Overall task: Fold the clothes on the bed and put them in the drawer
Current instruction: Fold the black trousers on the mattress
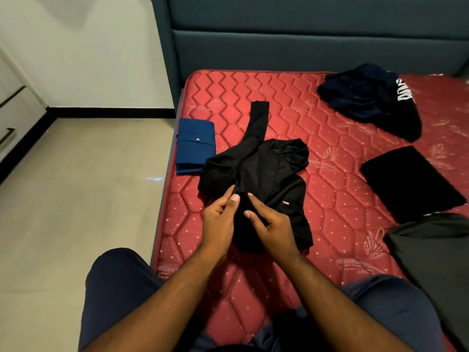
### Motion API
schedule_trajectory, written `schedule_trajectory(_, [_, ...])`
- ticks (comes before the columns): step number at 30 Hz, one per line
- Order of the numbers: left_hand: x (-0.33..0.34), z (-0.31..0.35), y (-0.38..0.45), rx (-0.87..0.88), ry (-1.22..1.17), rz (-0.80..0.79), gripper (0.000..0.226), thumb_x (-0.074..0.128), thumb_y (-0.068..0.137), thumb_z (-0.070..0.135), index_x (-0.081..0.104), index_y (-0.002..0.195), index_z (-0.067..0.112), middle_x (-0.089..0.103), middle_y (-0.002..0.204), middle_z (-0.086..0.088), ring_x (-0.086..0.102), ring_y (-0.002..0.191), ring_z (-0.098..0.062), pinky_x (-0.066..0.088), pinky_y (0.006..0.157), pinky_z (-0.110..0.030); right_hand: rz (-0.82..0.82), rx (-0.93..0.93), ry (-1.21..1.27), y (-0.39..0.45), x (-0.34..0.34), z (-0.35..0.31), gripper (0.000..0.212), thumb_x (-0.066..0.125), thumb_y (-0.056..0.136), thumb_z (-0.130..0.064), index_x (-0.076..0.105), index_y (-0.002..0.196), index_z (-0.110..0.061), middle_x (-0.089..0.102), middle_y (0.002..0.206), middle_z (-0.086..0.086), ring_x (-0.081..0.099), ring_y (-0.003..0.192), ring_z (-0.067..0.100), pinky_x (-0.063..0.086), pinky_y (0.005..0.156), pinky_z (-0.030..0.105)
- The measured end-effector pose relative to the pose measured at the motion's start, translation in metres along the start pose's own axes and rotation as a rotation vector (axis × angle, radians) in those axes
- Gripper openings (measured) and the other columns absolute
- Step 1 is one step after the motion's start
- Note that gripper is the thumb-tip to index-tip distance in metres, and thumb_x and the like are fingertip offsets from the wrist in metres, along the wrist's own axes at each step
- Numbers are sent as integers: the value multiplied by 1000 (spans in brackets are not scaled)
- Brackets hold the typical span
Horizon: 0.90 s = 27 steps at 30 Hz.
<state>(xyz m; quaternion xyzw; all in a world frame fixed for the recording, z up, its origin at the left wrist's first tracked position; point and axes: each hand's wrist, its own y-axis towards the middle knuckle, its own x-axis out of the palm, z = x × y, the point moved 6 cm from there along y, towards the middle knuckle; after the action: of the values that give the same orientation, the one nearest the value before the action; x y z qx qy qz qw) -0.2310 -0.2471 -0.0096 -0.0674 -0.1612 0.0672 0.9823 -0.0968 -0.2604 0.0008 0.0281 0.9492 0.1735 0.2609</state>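
1. The left hand (pixel 218 219) and right hand (pixel 272 224) met at the near middle of the black hoodie (pixel 261 184). Each grip was narrow: thumb and fingers pinched a small bunch of the dark cloth between them, the fingertips almost touching across it.
2. The hoodie lay on the bed's red mattress (pixel 330 179), near its left edge. It was rumpled, with one sleeve (pixel 257 120) stretched straight toward the headboard (pixel 304 47) and the hood bunched at the upper right.
3. By my judgement the step in hand was the folding of this hoodie, hardly begun. The next move would call for flattening the body and bringing the long sleeve in across it.
4. The cloth looked soft, matte and limp, likely to slump unless smoothed; a small tag (pixel 286 203) showed on it.
5. Touching the hoodie's left side sat a blue folded garment (pixel 195 146), crisp and rectangular, with a button.
6. Well apart to the right lay a flat black folded piece (pixel 411 181), and beyond it an unfolded navy heap (pixel 368 97) with white lettering.
7. The mattress was quilted in hexagons. Drawers (pixel 15 107) stood at the far left, across the floor.
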Motion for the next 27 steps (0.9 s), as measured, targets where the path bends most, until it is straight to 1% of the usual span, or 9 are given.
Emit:
schedule_trajectory(2, [2,6,3,25,53,7,32,54,97,12,60,127,20,67,121,-7,59,114,-17,41,107,-46,-40,-69,-97,8,-5,-5,44,58,91,-31,58,131,-12,54,130,-12,53,120,-1,38,102,12])
schedule_trajectory(5, [13,14,4,-46,-13,-35,40,48,99,11,54,134,30,64,84,-2,52,75,-9,48,75,-32,-57,-128,-154,18,-12,-10,43,53,92,-26,58,130,-7,59,129,-2,56,114,1,39,98,8])
schedule_trajectory(8, [24,32,11,-115,-24,-234,47,40,98,3,56,131,33,66,105,1,54,91,-21,49,77,-34,35,-83,-68,30,-29,-13,38,57,88,-9,60,126,-3,66,116,2,59,100,-6,42,88,4])
schedule_trajectory(11, [34,72,25,158,210,-413,42,54,94,0,61,123,30,68,112,6,60,98,-10,59,74,-31,126,-85,11,48,-52,-22,37,56,87,-8,62,123,0,64,116,-4,55,102,-17,42,91,6])
schedule_trajectory(13, [47,102,40,334,302,-430,45,68,84,-1,65,116,30,65,106,14,61,83,-3,58,64,-25,147,-92,73,67,-65,-34,37,57,87,-10,61,123,-4,61,116,-10,54,105,-19,41,94,8])
schedule_trajectory(16, [74,147,60,546,427,-458,49,77,76,6,65,117,29,47,115,8,49,65,-3,53,51,-23,149,-99,149,96,-85,-53,37,58,87,-15,62,123,-8,64,119,-8,60,107,-8,45,97,17])
schedule_trajectory(18, [99,173,69,547,455,-582,50,75,78,13,61,124,24,46,131,3,51,63,-4,54,48,-28,160,-111,187,115,-103,-66,35,59,89,-14,63,123,-6,65,121,0,62,110,3,48,99,26])
schedule_trajectory(22, [139,217,77,473,578,-772,35,66,79,19,62,114,23,66,75,7,49,49,-5,42,40,-19,166,-189,185,137,-134,-91,36,60,89,-10,63,123,-21,67,113,-17,63,106,1,49,93,23])
schedule_trajectory(27, [174,247,89,554,819,-790,17,66,90,12,63,99,26,62,70,-13,54,44,-16,43,39,-23,221,-208,165,151,-159,-100,37,59,90,-4,65,123,-18,69,116,-7,64,108,6,50,95,31])
